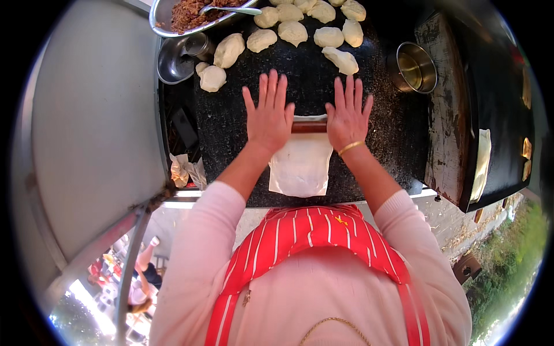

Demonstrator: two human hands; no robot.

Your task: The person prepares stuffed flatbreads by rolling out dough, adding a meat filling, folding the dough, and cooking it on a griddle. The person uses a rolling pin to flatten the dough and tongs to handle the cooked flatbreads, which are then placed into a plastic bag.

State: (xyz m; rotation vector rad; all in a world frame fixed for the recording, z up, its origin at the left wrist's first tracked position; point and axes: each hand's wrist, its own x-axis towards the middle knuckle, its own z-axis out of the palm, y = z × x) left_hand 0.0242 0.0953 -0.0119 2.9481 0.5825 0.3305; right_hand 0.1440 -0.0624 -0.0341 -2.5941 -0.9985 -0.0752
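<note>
A flat sheet of pale dough (301, 166) lies on the dark speckled worktop (229, 142) in front of me. Across its far part rests a brown rolling pin (309, 126). My left hand (270, 116) is spread palm down over the pin's left end, fingers pointing away from me. My right hand (349, 114), with a gold bangle at the wrist, lies flat in the same way over the right end. Both hands hide the ends of the pin. Several dough pieces (293, 33) sit beyond my hands, the nearest one (341, 60) just past my right fingertips.
At the far left stand a metal bowl of brown filling (190, 31) with a spoon and a smaller metal bowl (174, 65). A metal pot of yellowish liquid (416, 71) is on the right. Beyond it, a black griddle (497, 160) carries a long dough piece (481, 165). People sit at lower left.
</note>
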